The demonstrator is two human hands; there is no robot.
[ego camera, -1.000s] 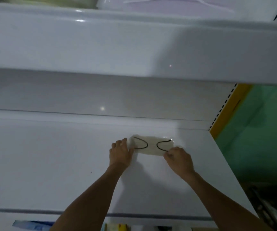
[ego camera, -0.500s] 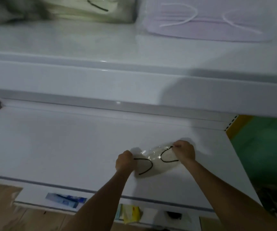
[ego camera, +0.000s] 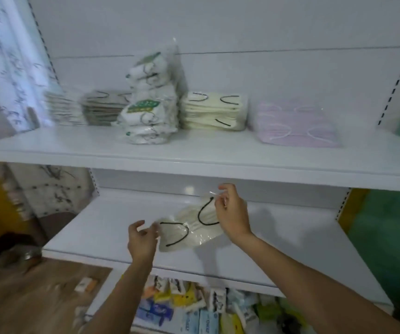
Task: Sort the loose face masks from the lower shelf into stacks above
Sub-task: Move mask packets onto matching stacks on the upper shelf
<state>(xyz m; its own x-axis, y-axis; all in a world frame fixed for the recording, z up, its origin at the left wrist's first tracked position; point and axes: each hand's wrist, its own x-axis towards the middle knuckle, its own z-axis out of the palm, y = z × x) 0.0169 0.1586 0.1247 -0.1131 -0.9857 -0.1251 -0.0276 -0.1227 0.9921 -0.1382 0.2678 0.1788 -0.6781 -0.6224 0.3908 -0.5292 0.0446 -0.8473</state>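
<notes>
A cream face mask (ego camera: 189,227) with black ear loops, sealed in clear plastic, is lifted off the lower shelf (ego camera: 278,239) and tilted up to the right. My left hand (ego camera: 142,239) pinches its left end. My right hand (ego camera: 231,210) pinches the wrapper's upper right corner. On the upper shelf (ego camera: 194,155) stand mask stacks: a cream stack with black loops (ego camera: 214,110), a lilac stack (ego camera: 295,124), a grey-brown stack (ego camera: 102,106) and a pale stack (ego camera: 61,108) at the far left.
A tall clear bag of white packed masks (ego camera: 150,100) stands between the stacks on the upper shelf. Below the lower shelf lie several colourful packets (ego camera: 194,307). A green wall (ego camera: 387,237) is on the right, wooden floor (ego camera: 37,297) on the left.
The view has swung upward, bringing the upper shelf and its stacks into sight. Both hands have lifted the cream mask off the lower shelf, its right end raised higher.
</notes>
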